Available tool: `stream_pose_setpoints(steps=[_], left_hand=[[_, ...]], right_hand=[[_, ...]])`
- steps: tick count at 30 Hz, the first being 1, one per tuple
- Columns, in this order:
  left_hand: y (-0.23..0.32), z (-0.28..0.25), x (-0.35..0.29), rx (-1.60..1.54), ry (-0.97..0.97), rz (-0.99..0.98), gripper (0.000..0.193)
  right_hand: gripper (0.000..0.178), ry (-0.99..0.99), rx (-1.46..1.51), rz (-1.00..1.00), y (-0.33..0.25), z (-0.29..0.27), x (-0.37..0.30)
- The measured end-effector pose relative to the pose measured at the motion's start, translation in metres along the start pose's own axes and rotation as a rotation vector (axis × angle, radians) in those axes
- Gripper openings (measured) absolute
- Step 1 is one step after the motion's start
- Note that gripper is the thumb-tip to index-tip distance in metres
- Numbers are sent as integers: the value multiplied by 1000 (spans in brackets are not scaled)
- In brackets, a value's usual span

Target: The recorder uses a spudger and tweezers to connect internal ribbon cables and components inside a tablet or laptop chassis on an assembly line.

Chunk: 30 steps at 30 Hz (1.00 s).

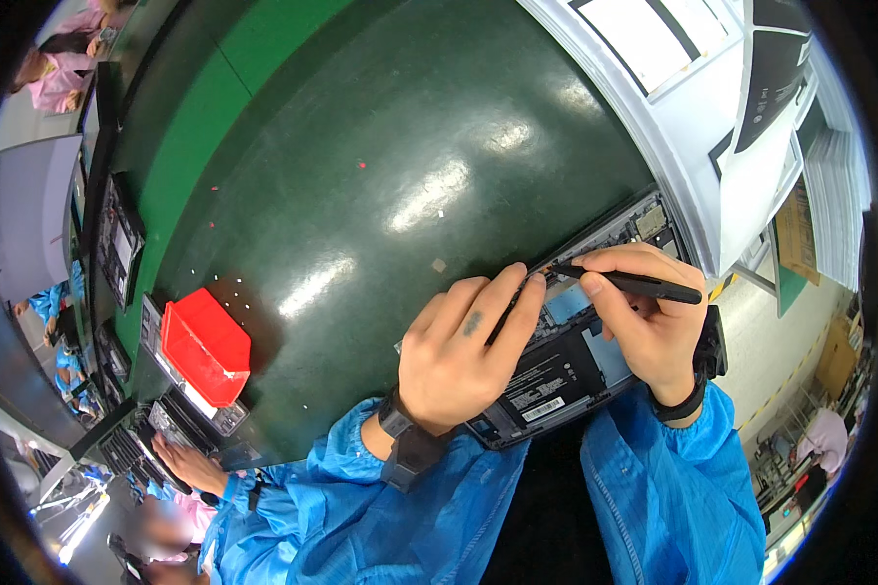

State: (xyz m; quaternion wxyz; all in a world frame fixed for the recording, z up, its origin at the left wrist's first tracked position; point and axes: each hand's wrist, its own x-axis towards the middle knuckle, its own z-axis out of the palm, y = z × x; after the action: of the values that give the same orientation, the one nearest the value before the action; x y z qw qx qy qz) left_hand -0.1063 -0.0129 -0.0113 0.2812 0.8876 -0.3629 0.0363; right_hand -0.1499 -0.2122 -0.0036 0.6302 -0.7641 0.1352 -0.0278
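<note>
An opened laptop base [498,429] lies at a slant before me, with its boards bared. A black battery [541,385] with a barcode label sits in its near part, and light-blue pads [568,304] show beside it. My right hand [644,302] grips a slim black pointed tool [644,284], its tip down at the board's far side. Whether this is tweezers or a pry stick I cannot tell. My left hand [468,351] lies over the laptop's left part, fingers stretched and slightly apart, the tips close to the tool's tip. It covers the parts beneath.
On the dark green table [361,214], a red bin [205,346] stands at the left among tiny scraps. Stacked white trays [673,127] line the right side. Another person's hand [190,463] touches dark laptop parts at the lower left. More laptop parts [122,244] lie further left.
</note>
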Motion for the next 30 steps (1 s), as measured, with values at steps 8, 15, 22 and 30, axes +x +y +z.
stream_pose_setpoints(steps=[8,15,22,30], left_hand=[[4,1,-2,81,-5,76,37],[-7,-1,-12,33,41,111,36],[-9,0,-12,-9,25,97,31],[-10,0,-12,3,16,99,31]], right_hand=[[15,-4,20,-41,3,-2,-2],[18,-118,-107,-295,7,-3,4],[18,-162,-165,-231,-1,2,3],[17,-145,-193,-259,0,2,5]])
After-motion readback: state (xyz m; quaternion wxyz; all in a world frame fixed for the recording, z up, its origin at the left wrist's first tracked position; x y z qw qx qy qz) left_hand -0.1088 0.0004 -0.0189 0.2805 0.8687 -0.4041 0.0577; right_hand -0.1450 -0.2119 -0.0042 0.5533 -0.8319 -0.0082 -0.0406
